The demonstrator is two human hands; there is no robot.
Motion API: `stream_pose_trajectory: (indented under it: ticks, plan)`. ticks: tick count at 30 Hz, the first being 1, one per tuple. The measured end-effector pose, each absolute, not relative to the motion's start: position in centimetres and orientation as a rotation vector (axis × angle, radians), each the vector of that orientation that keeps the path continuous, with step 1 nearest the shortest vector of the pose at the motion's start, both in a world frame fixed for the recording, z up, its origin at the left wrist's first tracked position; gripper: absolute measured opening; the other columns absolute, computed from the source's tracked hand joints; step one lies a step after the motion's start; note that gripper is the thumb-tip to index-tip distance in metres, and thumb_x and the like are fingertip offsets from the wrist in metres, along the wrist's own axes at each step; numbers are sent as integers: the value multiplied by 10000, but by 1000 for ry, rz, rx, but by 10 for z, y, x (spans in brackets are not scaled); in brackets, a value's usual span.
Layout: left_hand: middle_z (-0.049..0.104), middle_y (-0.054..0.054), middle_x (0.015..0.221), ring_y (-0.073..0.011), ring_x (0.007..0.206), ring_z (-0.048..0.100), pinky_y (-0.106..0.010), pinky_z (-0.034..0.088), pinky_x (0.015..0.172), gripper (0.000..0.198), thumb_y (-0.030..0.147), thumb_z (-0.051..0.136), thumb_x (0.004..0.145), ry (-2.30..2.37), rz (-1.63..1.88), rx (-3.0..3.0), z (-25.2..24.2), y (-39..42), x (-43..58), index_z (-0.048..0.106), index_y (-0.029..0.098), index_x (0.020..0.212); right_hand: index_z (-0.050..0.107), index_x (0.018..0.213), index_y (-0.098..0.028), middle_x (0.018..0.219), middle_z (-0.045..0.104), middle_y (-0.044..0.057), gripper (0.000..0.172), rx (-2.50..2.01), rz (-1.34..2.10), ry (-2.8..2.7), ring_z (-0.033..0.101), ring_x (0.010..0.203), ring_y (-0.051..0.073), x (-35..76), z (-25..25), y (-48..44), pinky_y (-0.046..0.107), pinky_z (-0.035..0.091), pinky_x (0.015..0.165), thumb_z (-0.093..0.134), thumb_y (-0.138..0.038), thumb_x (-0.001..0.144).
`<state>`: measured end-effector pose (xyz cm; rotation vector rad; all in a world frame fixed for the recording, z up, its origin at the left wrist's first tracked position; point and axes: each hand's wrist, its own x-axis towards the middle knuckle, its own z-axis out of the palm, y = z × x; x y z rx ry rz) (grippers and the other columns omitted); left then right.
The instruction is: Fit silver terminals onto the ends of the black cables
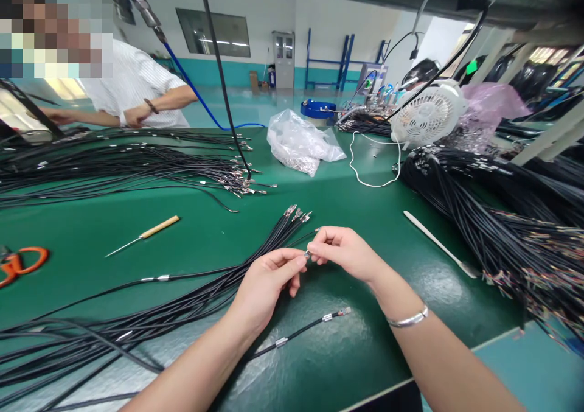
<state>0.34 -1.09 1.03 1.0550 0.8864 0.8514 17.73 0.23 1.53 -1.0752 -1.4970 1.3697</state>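
Note:
My left hand point(269, 281) and my right hand point(344, 251) meet near the middle of the green table point(219, 235). Thumb and fingers of each are pinched on a small metal connector point(307, 254) between them. A bundle of black cables point(214, 293) with metal ends runs beside and under my left hand and forearm. Right of my left wrist, a single black cable point(310, 327) with silver sleeves and a connector at its tip lies on the table. Whether the held connector joins a cable is hidden by my fingers.
An awl point(159, 227) and orange scissors point(27, 260) lie left; a white stick tool point(438, 241) lies right. More black cables point(191, 162) and a clear plastic bag point(301, 141) are behind. A white fan point(426, 117) stands beyond. A person point(137, 86) works back left.

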Motion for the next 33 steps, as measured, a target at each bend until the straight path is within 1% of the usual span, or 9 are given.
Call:
stream_pose_trajectory:
  ticks: [3, 6, 9, 11, 12, 17, 20, 28, 33]
  plan:
    - [563, 0, 647, -64, 492, 457, -198, 379, 468, 207, 318, 655, 720, 924, 897, 1085, 9, -5, 2, 636, 122, 786, 593, 741, -155, 716, 624, 5, 219, -1119, 1342, -1626, 560, 659, 114, 189, 21, 0, 245, 450, 650, 632, -370, 758]
    - [607, -27, 758, -89, 558, 519, -236, 446, 566, 291, 333, 627, 737, 1029, 1014, 1132, 6, 7, 0, 629, 132, 946, 638, 798, -173, 771, 646, -1, 191, -1249, 1342, -1885, 574, 708, 124, 207, 29, -6, 232, 447, 664, 665, -347, 724]
    - [577, -91, 1078, -184, 891, 575, -349, 450, 832, 405, 330, 570, 768, 1179, 1102, 1414, 4, 11, -2, 554, 153, 1132, 656, 793, -186, 745, 658, -11, 161, -1390, 1364, -2120, 581, 683, 130, 220, 35, -13, 218, 440, 608, 672, -320, 704]
    - [471, -97, 1243, -238, 1134, 444, -411, 345, 974, 423, 295, 567, 770, 1270, 1166, 1815, 5, 4, 0, 524, 182, 1175, 660, 774, -188, 721, 659, -13, 138, -1452, 1325, -2229, 583, 663, 134, 222, 36, -15, 216, 427, 574, 663, -305, 700]
    - [454, -87, 1255, -242, 1174, 394, -420, 315, 996, 387, 273, 561, 778, 1260, 1156, 2034, 6, -3, 2, 537, 199, 1158, 661, 765, -188, 713, 658, -13, 132, -1471, 1291, -2261, 583, 655, 136, 222, 35, -15, 217, 420, 564, 657, -304, 701]
    - [565, -48, 883, -197, 872, 484, -348, 423, 781, 164, 285, 511, 834, 920, 566, 2506, 5, -41, 15, 621, 205, 925, 665, 769, -188, 723, 655, -4, 146, -1544, 1087, -2193, 568, 656, 139, 219, 30, -9, 227, 398, 559, 586, -309, 754]
    - [559, -41, 817, -198, 819, 475, -340, 409, 738, 121, 247, 507, 830, 896, 413, 2494, 0, -47, 20, 617, 199, 828, 652, 758, -184, 711, 650, 1, 152, -1537, 1027, -2064, 568, 652, 139, 216, 28, -5, 234, 405, 570, 561, -304, 777]
    - [626, 0, 751, -142, 681, 555, -260, 426, 657, 86, 256, 540, 789, 1115, 846, 1807, 10, -25, 7, 609, 207, 799, 621, 774, -152, 730, 632, 26, 273, -1211, 1254, -1732, 566, 652, 124, 196, 28, -6, 247, 456, 620, 517, -398, 833]
    - [619, -18, 792, -138, 675, 553, -248, 450, 635, 152, 261, 596, 729, 1089, 967, 1477, 15, -21, 2, 666, 193, 846, 623, 771, -149, 720, 635, 25, 220, -1130, 1325, -1634, 559, 635, 120, 194, 27, -7, 251, 460, 618, 614, -369, 775]
